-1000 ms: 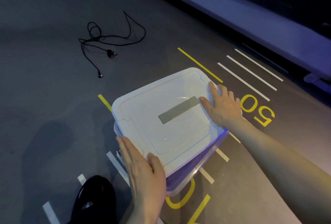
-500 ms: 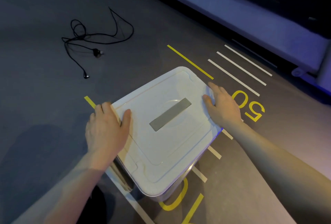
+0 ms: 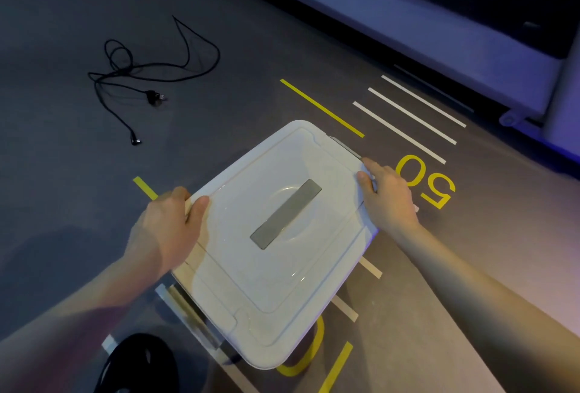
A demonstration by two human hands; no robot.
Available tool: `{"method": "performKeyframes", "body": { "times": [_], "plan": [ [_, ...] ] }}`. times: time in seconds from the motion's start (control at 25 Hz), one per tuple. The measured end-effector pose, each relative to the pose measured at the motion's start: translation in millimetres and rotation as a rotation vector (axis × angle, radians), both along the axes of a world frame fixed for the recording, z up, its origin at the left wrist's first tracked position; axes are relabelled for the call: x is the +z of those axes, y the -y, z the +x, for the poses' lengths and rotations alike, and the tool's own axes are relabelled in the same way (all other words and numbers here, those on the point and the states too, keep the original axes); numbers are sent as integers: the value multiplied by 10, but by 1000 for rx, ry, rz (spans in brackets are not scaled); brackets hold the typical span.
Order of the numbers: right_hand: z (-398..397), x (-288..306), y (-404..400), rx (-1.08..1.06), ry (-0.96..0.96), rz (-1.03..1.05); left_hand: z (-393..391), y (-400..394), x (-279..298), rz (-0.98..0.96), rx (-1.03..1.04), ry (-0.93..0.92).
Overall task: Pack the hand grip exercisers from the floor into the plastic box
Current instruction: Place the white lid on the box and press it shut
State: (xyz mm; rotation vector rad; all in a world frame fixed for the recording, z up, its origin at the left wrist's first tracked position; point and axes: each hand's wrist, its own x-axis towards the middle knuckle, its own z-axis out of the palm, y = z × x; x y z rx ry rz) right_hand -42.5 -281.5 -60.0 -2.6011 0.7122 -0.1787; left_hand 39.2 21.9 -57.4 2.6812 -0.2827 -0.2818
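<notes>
Both hands, left hand (image 3: 163, 229) and right hand (image 3: 389, 194), grip white-lidded plastic box (image 3: 282, 267).

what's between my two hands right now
In the head view, the white lid with its grey strip lies between the left hand and right hand.

Glossy white plastic lid (image 3: 282, 235), matt grey floor (image 3: 62, 172)

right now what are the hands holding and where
Both hands grip the box lid at opposite side edges: the left hand on its left edge, the right hand on its right edge by the latch.
</notes>
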Motion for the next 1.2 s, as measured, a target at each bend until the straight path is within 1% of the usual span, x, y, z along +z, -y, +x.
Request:
{"method": "performKeyframes", "body": {
  "times": [0.08,0.16,0.28,0.4,0.48,0.68,0.8,0.88,0.96,1.04,1.2],
  "plan": [
    [-13,-30,-50,-5,-40,-54,28,-7,-34,-25,2,-25],
    [-25,-34,-72,7,-103,-107,9,0,-38,-5,-46,12],
    [-27,7,-42,82,-241,-161,-21,10,-34,23,-102,58],
    [-25,77,1,133,-315,-156,-17,-5,-53,27,-90,38],
    [-38,102,-13,129,-344,-164,-41,-38,-60,-6,-80,47],
    [-60,80,-120,13,-333,-184,-112,-38,-23,30,-94,63],
    [-57,99,-101,26,-250,-172,-89,-24,11,79,-101,90],
    [-41,95,-69,47,-194,-123,-89,77,56,166,-125,132],
    [3,82,-64,59,-230,-191,-100,230,98,212,-149,154],
    [36,84,-86,54,-291,-278,-108,329,46,205,-184,181],
    [44,44,-83,46,-263,-262,-121,373,-124,250,-201,311]
  ]
}}
